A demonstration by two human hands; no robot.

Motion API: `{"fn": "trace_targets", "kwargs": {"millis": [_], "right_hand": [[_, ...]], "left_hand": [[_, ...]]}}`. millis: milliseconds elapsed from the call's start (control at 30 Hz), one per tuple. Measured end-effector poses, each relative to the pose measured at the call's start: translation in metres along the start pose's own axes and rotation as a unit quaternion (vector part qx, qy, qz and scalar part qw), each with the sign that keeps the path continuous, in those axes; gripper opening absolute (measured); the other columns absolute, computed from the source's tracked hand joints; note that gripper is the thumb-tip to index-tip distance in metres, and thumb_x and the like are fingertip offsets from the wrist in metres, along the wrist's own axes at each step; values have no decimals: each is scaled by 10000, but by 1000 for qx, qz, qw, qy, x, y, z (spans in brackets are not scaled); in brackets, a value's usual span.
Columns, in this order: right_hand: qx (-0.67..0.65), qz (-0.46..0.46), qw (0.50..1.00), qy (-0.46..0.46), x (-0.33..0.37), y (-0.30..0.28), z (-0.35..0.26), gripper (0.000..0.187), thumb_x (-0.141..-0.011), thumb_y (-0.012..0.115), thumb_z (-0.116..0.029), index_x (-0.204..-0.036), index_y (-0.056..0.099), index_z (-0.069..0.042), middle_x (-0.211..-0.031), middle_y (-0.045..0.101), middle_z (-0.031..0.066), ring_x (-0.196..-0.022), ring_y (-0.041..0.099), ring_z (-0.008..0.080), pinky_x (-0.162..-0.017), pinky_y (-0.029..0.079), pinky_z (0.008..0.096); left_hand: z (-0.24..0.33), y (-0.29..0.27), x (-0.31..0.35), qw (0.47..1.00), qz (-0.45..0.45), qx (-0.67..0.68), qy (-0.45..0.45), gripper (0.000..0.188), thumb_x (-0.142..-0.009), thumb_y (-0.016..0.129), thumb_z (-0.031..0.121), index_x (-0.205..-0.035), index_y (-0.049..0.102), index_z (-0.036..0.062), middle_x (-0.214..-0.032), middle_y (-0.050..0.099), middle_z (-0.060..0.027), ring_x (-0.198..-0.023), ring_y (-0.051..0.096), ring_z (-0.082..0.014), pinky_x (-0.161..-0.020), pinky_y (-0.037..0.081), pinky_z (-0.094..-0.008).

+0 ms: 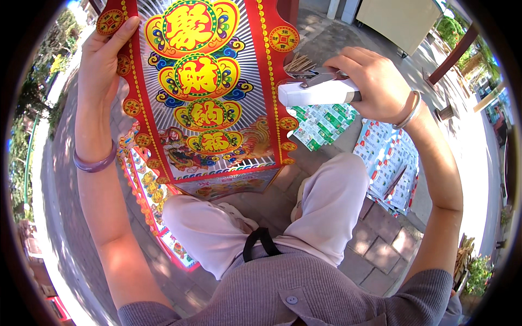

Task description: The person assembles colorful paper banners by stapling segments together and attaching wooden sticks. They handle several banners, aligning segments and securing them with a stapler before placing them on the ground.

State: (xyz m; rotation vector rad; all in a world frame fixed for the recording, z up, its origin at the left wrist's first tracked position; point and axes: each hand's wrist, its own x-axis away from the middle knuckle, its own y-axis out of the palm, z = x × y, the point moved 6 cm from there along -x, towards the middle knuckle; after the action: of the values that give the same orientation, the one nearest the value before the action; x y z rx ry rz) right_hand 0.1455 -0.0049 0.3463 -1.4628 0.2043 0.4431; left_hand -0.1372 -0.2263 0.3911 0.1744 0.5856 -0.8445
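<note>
"Where is the red paper [212, 111]?"

"At eleven o'clock from my lap, long axis running roughly twelve to six. My left fingers [123, 37] pinch its upper edge at ten."

"And your right fingers [348, 63]?"

"Curled round a white stapler [318, 93], nearer the right edge. From its nose, the paper lies at nine o'clock; they overlap, but I can't tell if they touch."

"What's below?"

"Brick paving [380, 255], with a blue printed stack [389, 157] at three o'clock from my right knee [348, 176]."
</note>
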Motion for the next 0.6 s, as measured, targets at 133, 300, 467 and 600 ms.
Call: {"fn": "trace_targets", "kwargs": {"millis": [133, 300, 467, 600], "right_hand": [[-6, 6, 1000, -10, -3, 5, -3, 454, -581, 670, -58, -1029, 593, -53, -894, 606, 108, -886, 591, 313, -780, 496, 402], [-5, -1, 1000, -15, -4, 8, -3, 407, -609, 680, -72, -997, 572, -9, -895, 598, 132, -860, 595, 321, -759, 486, 387], [3, 4, 1000, 7, -5, 12, 1, 429, -573, 631, -28, -999, 600, -60, -834, 605, 108, -848, 600, 301, -761, 497, 393], [34, 1, 999, 29, -3, 21, 3, 407, -581, 624, -37, -987, 601, -58, -815, 601, 103, -818, 605, 300, -734, 499, 394]], "left_hand": [[2, 4, -1, 1000, 7, 9, 15, 192, -866, 637, 101, -1046, 644, 32, -942, 674, -23, -799, 633, -79, -704, 505, -211], [2, 4, -3, 1000, -4, 17, 12, 193, -869, 633, 104, -1048, 644, 32, -950, 676, -28, -802, 637, -84, -711, 506, -215], [1, 1, -3, 1000, -10, 25, -2, 183, -882, 610, 88, -1056, 639, 39, -967, 672, -25, -834, 628, -84, -735, 493, -213], [-1, 2, -5, 999, -22, 28, -15, 182, -886, 602, 79, -1060, 639, 43, -979, 669, -20, -849, 622, -79, -743, 484, -209]]}}
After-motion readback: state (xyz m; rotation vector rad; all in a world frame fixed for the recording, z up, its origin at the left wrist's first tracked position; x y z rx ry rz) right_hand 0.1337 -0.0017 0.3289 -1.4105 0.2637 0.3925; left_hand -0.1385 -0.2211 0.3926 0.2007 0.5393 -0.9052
